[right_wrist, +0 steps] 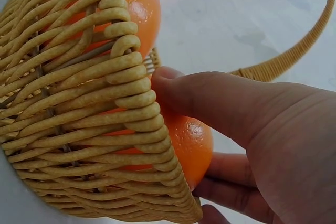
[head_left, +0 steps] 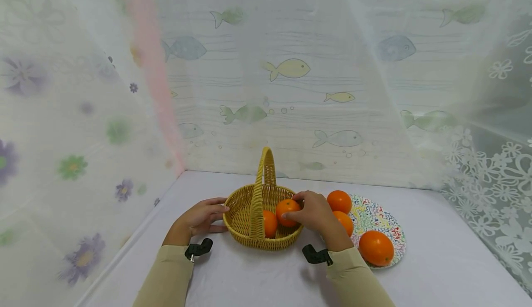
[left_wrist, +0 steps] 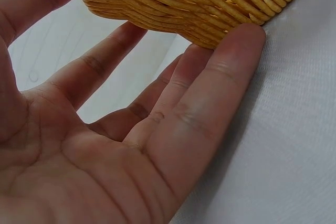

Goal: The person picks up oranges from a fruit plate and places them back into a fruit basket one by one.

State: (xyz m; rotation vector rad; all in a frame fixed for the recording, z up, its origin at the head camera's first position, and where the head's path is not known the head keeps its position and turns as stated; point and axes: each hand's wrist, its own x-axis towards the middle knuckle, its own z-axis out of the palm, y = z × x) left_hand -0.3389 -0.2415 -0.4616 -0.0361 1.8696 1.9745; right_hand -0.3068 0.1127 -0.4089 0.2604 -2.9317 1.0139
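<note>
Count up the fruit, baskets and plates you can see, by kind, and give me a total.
Glossy round orange fruits: 5
Yellow woven basket with an arched handle: 1
Round white plate with a multicoloured pattern: 1
Total: 7

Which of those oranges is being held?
In the head view, the upper-right orange in the basket: the right hand grips it. No hand holds the basket's lower-left orange or the three oranges on the plate.
</note>
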